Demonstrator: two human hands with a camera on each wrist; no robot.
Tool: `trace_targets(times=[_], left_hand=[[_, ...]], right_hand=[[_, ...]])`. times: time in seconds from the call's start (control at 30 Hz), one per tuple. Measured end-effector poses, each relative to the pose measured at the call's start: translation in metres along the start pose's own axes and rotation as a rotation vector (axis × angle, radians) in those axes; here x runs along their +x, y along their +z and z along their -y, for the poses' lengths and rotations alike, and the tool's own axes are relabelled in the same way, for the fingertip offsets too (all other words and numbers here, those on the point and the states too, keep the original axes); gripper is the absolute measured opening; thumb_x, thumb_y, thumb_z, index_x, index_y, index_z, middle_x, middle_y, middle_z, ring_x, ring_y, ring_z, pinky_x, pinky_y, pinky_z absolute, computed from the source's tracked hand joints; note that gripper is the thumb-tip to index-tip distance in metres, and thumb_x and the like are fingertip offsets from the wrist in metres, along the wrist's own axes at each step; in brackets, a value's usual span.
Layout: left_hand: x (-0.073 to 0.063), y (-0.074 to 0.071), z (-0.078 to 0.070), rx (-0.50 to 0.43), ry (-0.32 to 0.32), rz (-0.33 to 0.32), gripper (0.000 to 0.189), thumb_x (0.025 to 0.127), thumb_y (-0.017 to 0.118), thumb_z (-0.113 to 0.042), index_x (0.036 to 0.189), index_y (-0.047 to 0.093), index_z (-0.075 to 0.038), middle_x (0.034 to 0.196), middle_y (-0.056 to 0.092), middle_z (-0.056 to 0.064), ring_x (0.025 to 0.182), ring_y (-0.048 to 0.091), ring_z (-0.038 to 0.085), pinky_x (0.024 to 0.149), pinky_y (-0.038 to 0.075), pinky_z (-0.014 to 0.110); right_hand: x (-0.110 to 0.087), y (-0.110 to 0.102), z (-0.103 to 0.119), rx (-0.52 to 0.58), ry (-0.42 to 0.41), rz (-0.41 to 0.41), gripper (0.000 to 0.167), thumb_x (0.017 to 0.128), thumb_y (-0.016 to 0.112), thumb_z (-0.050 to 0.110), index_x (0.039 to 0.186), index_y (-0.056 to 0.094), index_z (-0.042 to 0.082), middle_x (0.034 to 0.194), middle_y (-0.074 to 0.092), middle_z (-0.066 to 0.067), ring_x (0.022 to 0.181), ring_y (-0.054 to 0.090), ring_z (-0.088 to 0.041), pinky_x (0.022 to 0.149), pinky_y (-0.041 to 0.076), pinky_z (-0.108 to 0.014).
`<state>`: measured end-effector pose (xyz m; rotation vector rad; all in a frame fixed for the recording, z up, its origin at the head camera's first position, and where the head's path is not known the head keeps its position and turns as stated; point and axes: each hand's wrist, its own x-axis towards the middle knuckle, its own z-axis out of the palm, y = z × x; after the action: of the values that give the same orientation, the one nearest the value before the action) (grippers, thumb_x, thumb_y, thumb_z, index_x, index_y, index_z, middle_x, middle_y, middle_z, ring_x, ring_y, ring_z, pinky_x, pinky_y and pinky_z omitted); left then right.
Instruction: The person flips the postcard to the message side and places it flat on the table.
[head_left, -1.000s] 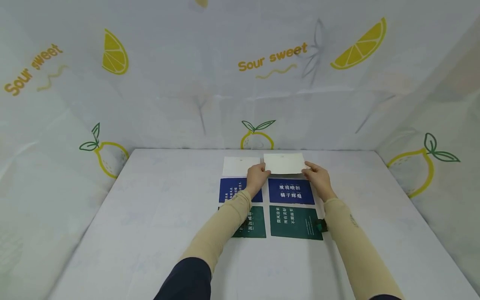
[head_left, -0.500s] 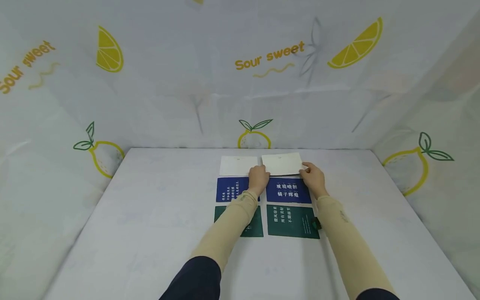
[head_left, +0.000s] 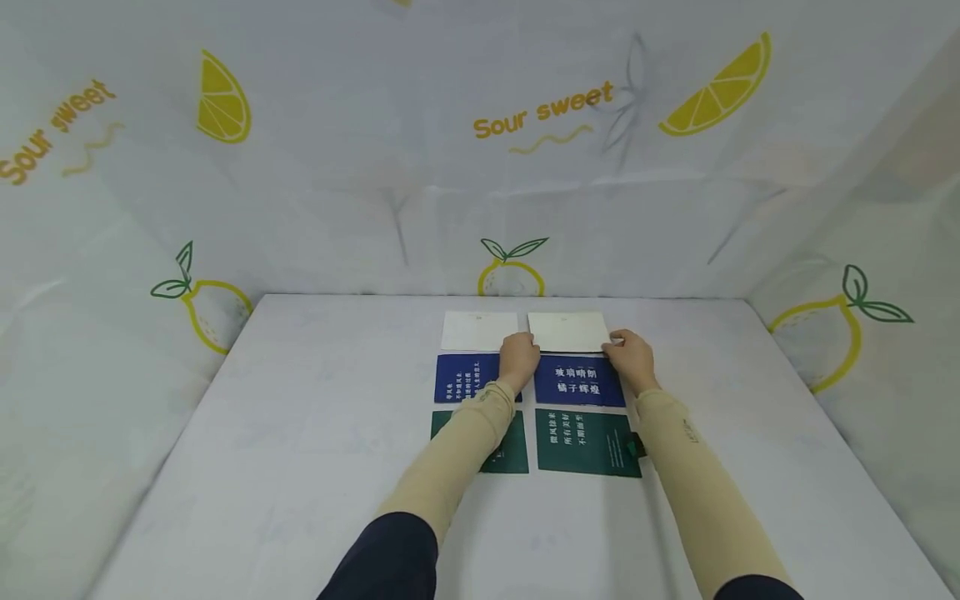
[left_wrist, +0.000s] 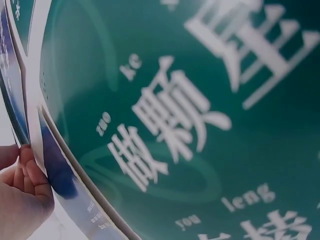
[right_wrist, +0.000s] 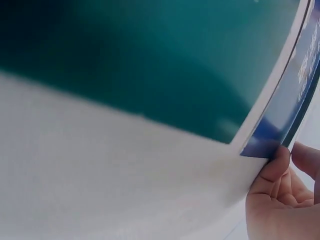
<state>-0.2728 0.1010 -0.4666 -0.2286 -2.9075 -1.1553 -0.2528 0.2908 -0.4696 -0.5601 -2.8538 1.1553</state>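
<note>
Two white cards lie side by side at the back of the table. The right white card is pinched at its near left corner by my left hand and at its near right corner by my right hand. A thin dark edge shows under its near side. Just beyond my left hand is the left white card. Below my hands are a left blue card and a right blue card, both with white lettering. Both wrist views show curled fingers, with thumbs against the card's edge.
Nearest me lie a right green card and a left green card, the latter partly hidden by my left sleeve. A small dark green object sits beside the right green card. Lemon-print cloth surrounds the white table.
The right white card has come down slightly towards me and been straightened, so its far edge now lines up with the left white card. Both hands have kept their grip.
</note>
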Motion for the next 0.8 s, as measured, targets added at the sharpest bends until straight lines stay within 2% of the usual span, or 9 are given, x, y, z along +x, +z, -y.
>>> trace_targets(times=[0.1, 0.17, 0.23, 0.3, 0.4, 0.53, 0.63, 0.73, 0.8], left_hand=[[-0.001, 0.000, -0.001, 0.038, 0.003, 0.005, 0.022, 0.092, 0.052, -0.007, 0.079, 0.069, 0.001, 0.079, 0.069, 0.012, 0.076, 0.063, 0.017, 0.070, 0.051, 0.026], [-0.002, 0.000, -0.002, 0.109, 0.025, 0.009, 0.021, 0.092, 0.052, -0.008, 0.089, 0.071, 0.002, 0.088, 0.070, 0.014, 0.089, 0.066, 0.023, 0.081, 0.052, 0.032], [-0.004, 0.002, -0.003, 0.183, 0.054, 0.008, 0.021, 0.092, 0.053, -0.008, 0.092, 0.071, 0.002, 0.091, 0.071, 0.015, 0.093, 0.066, 0.026, 0.086, 0.051, 0.035], [-0.004, 0.004, -0.003, 0.260, 0.089, 0.008, 0.021, 0.091, 0.053, -0.009, 0.089, 0.071, 0.002, 0.086, 0.070, 0.015, 0.088, 0.066, 0.026, 0.082, 0.051, 0.034], [-0.004, 0.004, -0.001, 0.297, 0.120, 0.002, 0.021, 0.091, 0.054, -0.010, 0.091, 0.071, 0.002, 0.087, 0.070, 0.015, 0.088, 0.065, 0.026, 0.081, 0.052, 0.034], [-0.007, -0.001, 0.003, 0.335, 0.183, 0.011, 0.021, 0.092, 0.054, -0.013, 0.099, 0.070, -0.001, 0.092, 0.068, 0.013, 0.089, 0.063, 0.025, 0.081, 0.051, 0.033], [-0.010, -0.007, 0.006, 0.349, 0.240, 0.017, 0.023, 0.093, 0.055, -0.018, 0.106, 0.068, -0.004, 0.097, 0.066, 0.011, 0.090, 0.061, 0.023, 0.079, 0.050, 0.033], [-0.011, -0.017, 0.007, 0.329, 0.279, -0.003, 0.028, 0.093, 0.055, -0.021, 0.113, 0.066, -0.006, 0.102, 0.066, 0.011, 0.091, 0.060, 0.024, 0.079, 0.050, 0.035], [-0.011, -0.025, 0.007, 0.315, 0.288, -0.023, 0.030, 0.093, 0.054, -0.023, 0.117, 0.065, -0.008, 0.105, 0.066, 0.010, 0.093, 0.060, 0.023, 0.079, 0.049, 0.036]], right_hand=[[0.002, -0.001, 0.000, -0.024, -0.002, 0.032, 0.045, 0.094, 0.048, 0.020, 0.133, 0.045, -0.004, 0.122, 0.054, -0.029, 0.106, 0.056, -0.039, 0.092, 0.046, -0.050], [0.003, 0.000, 0.000, -0.051, -0.008, 0.055, 0.046, 0.094, 0.047, 0.020, 0.133, 0.043, -0.003, 0.127, 0.051, -0.030, 0.113, 0.052, -0.041, 0.096, 0.043, -0.053], [0.003, 0.000, -0.001, -0.083, -0.016, 0.072, 0.046, 0.094, 0.045, 0.020, 0.134, 0.042, -0.003, 0.132, 0.048, -0.030, 0.120, 0.047, -0.043, 0.100, 0.039, -0.055], [0.002, 0.000, 0.000, -0.106, -0.016, 0.085, 0.047, 0.095, 0.043, 0.020, 0.136, 0.040, -0.003, 0.136, 0.044, -0.030, 0.126, 0.042, -0.045, 0.103, 0.035, -0.056], [-0.001, 0.000, 0.002, -0.116, -0.025, 0.085, 0.048, 0.095, 0.042, 0.020, 0.136, 0.038, -0.003, 0.137, 0.042, -0.030, 0.127, 0.040, -0.045, 0.104, 0.035, -0.056], [-0.005, -0.004, 0.002, -0.081, -0.043, 0.057, 0.048, 0.095, 0.043, 0.022, 0.135, 0.040, -0.004, 0.130, 0.049, -0.031, 0.118, 0.049, -0.044, 0.097, 0.041, -0.054], [-0.002, -0.008, 0.000, -0.027, -0.059, 0.041, 0.047, 0.095, 0.044, 0.025, 0.133, 0.044, -0.004, 0.117, 0.057, -0.030, 0.101, 0.059, -0.039, 0.081, 0.049, -0.046], [0.020, -0.002, -0.014, 0.014, -0.097, -0.010, 0.046, 0.096, 0.045, 0.034, 0.128, 0.052, 0.001, 0.100, 0.063, -0.021, 0.079, 0.063, -0.022, 0.062, 0.048, -0.029], [0.038, 0.006, -0.026, 0.043, -0.143, -0.043, 0.047, 0.095, 0.045, 0.041, 0.126, 0.055, 0.006, 0.092, 0.064, -0.013, 0.071, 0.060, -0.013, 0.056, 0.044, -0.023]])
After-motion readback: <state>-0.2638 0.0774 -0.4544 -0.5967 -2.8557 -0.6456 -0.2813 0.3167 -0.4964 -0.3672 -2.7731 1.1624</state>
